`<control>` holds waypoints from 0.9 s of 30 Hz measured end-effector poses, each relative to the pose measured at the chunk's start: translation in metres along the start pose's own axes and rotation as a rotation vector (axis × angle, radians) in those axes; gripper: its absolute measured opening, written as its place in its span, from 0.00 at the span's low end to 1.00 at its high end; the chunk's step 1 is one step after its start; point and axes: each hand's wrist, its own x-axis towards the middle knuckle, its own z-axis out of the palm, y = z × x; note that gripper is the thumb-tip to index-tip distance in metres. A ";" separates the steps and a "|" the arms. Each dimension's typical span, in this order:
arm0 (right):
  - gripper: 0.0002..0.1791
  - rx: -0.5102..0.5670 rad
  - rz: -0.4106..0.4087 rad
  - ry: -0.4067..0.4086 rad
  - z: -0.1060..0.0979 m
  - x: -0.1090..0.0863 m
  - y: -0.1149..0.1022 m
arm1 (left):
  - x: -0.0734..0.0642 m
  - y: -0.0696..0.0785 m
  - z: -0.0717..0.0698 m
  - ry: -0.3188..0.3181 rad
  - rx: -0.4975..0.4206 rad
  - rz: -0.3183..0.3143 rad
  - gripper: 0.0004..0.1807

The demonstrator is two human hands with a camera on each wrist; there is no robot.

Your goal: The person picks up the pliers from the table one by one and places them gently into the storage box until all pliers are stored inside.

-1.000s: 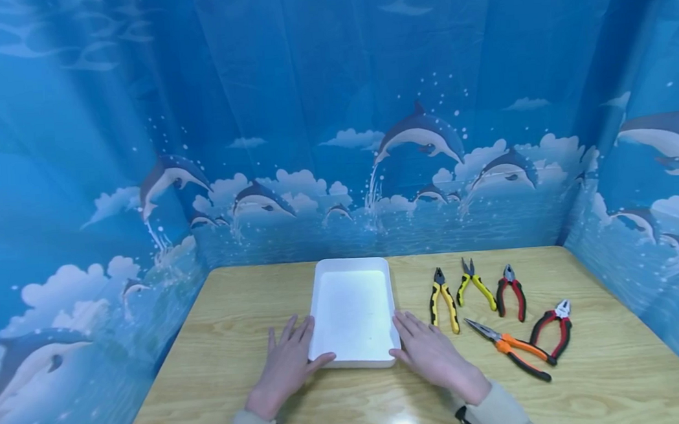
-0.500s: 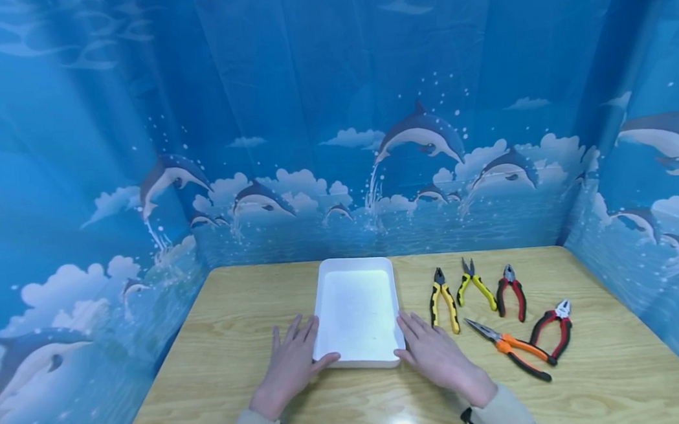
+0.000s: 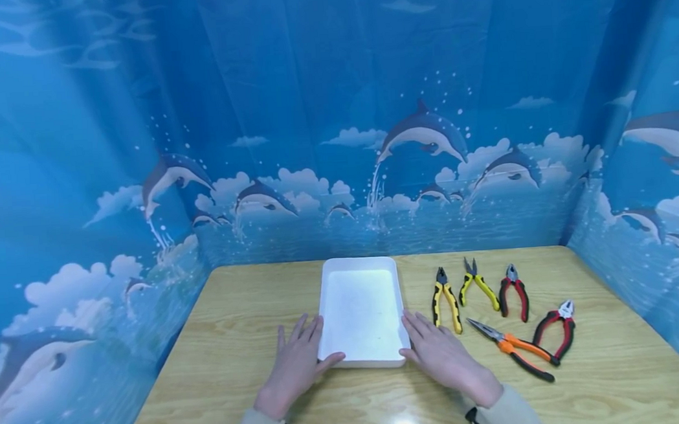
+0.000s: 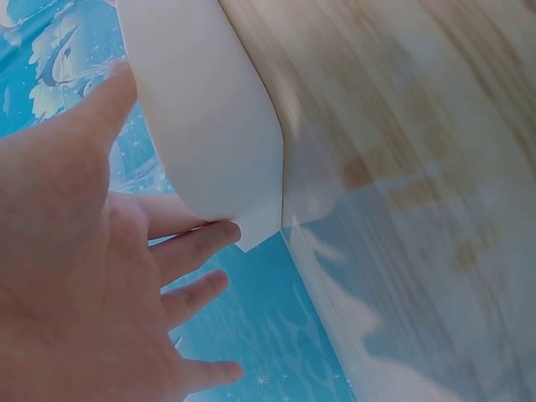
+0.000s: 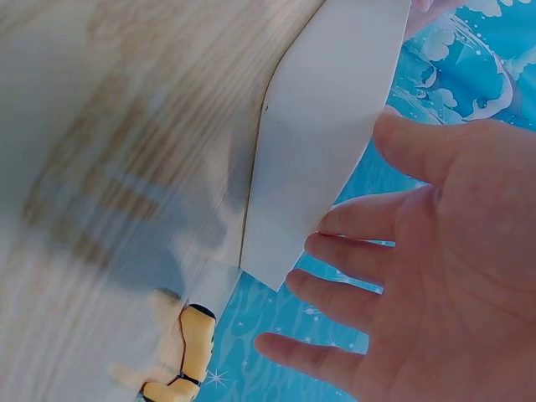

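A shallow white rectangular tray [image 3: 362, 314] lies on the wooden table, between the two hands in the head view. My left hand [image 3: 295, 371] touches its left side with straight fingers, the thumb at the near left corner. On the opposite side, my right hand [image 3: 446, 361] rests extended fingers against the wall, its thumb at the near right corner. In the left wrist view, spread fingers meet the outer wall of the tray [image 4: 209, 109]. From the right wrist, fingertips show along the tray's wall [image 5: 322, 109].
Right of the tray lie yellow-and-black pliers [image 3: 454, 312], yellow needle-nose pliers [image 3: 486, 292], small red-and-black pliers [image 3: 522, 298], orange-and-black long-nose pliers [image 3: 506, 344] and larger red-and-black pliers [image 3: 566, 309]. A blue dolphin-print curtain [image 3: 333, 108] surrounds the table [image 3: 246, 302].
The tray has slid slightly to the right, both hands moving along with it. The pliers keep their places on the table; the head view has shifted a little.
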 end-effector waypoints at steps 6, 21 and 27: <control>0.38 0.017 0.003 -0.004 0.000 -0.001 0.003 | -0.001 0.001 0.002 0.005 0.007 0.011 0.47; 0.38 0.030 0.032 -0.034 -0.007 -0.005 0.008 | 0.002 0.009 0.003 -0.001 -0.006 0.028 0.47; 0.39 0.034 0.030 -0.033 -0.007 -0.007 0.012 | 0.004 0.012 0.004 -0.015 -0.009 0.030 0.47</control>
